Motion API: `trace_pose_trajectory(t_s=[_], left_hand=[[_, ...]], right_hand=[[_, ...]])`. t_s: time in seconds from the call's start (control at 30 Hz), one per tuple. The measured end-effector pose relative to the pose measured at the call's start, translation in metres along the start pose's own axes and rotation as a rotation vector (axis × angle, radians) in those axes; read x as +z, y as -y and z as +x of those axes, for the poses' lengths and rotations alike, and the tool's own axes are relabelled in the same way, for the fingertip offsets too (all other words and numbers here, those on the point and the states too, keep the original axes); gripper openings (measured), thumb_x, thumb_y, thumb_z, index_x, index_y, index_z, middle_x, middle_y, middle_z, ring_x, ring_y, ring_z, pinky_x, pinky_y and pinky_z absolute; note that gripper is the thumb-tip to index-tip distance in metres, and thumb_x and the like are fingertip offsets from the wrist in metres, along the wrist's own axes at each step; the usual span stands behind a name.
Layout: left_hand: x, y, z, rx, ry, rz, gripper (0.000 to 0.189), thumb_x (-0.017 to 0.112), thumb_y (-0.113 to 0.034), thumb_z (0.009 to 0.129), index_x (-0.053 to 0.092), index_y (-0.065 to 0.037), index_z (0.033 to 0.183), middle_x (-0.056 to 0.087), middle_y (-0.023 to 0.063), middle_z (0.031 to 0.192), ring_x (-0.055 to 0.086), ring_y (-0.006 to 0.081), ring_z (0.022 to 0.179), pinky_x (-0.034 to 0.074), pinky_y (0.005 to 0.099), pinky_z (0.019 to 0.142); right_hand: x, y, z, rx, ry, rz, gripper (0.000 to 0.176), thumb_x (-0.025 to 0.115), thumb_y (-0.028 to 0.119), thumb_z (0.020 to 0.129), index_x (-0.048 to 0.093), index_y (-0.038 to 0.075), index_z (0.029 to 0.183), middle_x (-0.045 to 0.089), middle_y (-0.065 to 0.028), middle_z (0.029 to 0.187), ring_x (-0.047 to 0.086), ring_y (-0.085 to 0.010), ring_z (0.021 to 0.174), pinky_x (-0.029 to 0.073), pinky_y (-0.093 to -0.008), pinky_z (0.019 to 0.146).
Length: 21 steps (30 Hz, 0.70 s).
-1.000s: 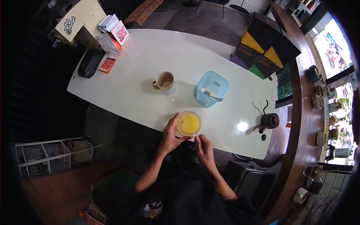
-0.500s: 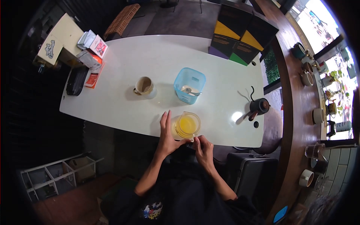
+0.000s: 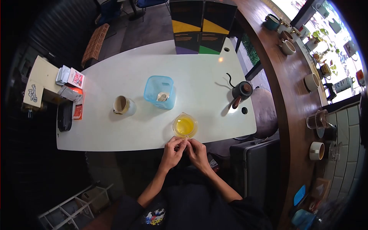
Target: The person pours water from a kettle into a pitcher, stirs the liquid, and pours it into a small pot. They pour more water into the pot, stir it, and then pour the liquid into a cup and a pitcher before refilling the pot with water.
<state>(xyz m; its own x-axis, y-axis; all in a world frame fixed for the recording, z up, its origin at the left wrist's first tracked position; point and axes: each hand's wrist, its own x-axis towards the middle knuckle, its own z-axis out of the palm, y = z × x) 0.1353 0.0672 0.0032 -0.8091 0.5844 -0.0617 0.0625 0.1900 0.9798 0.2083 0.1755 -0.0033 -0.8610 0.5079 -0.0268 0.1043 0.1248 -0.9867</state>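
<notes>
A clear glass jug (image 3: 194, 131) holding yellow liquid (image 3: 184, 125) stands upright near the front edge of the table. At its near side, where the handle is, both hands meet. My left hand (image 3: 173, 154) is closed, thumb and fingertips pinched at the handle. From the other side my right hand (image 3: 197, 152) grips there too, its fingertips almost touching the left ones; they hide most of the handle. Behind the jug is a translucent blue plastic container (image 3: 159, 91) with a spoon (image 3: 164, 97) in it. A beige mug (image 3: 128, 107) sits to the left.
A black gooseneck kettle (image 3: 242, 91) stands at the table's right. Dark boxes with coloured panels (image 3: 202, 27) line the back edge. Packets (image 3: 71, 92) and a black tray (image 3: 64, 116) are at the left end. Cups (image 3: 316, 150) stand along the wooden counter (image 3: 285, 96) at right.
My left hand has moved from the jug's left side to its handle, fingers closing beside my right hand. The view has turned, so the table's things appear further left.
</notes>
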Motion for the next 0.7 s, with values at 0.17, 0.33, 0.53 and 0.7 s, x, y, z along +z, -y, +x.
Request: trace_pose_trajectory(t_s=[0.17,0.33,0.53,0.7], left_hand=[[-0.005,0.004,0.01,-0.026,0.017,0.106,0.027,0.061,-0.021,0.094,0.067,0.004,0.101,0.064,0.0075,0.086,0.054,0.0076,0.064,0.043,0.0224,0.056],[-0.009,0.011,0.017,-0.03,0.069,-0.102,0.026,0.06,-0.022,0.095,0.067,0.004,0.094,0.065,0.0044,0.08,0.045,0.0036,0.052,0.034,0.021,0.045],[-0.033,-0.004,0.029,-0.18,0.35,-0.165,0.03,0.049,-0.022,0.1,0.06,0.001,0.085,0.059,0.0026,0.071,0.046,0.0053,0.056,0.038,0.0194,0.054],[-0.028,-0.022,0.029,-0.017,0.641,-0.025,0.031,0.05,-0.021,0.1,0.058,0.001,0.08,0.053,0.0006,0.068,0.048,0.0081,0.066,0.039,0.0232,0.063]], right_hand=[[0.002,0.004,-0.003,-0.138,0.018,-0.133,0.024,0.061,0.0,0.083,0.06,-0.004,0.107,0.059,-0.0168,0.099,0.064,-0.0259,0.077,0.049,-0.0323,0.068],[-0.005,0.006,-0.019,-0.095,-0.072,-0.187,0.026,0.064,-0.001,0.083,0.059,-0.004,0.108,0.057,-0.016,0.106,0.067,-0.0234,0.082,0.053,-0.0303,0.071],[-0.036,0.008,-0.07,0.071,-0.5,-0.184,0.012,0.059,0.004,0.09,0.063,-0.004,0.097,0.06,-0.0095,0.087,0.064,-0.0137,0.068,0.048,-0.0244,0.061],[-0.044,0.009,-0.149,0.217,-0.917,-0.111,0.01,0.057,0.007,0.094,0.064,0.0,0.094,0.061,-0.0015,0.074,0.059,-0.0065,0.063,0.046,-0.0208,0.058]])
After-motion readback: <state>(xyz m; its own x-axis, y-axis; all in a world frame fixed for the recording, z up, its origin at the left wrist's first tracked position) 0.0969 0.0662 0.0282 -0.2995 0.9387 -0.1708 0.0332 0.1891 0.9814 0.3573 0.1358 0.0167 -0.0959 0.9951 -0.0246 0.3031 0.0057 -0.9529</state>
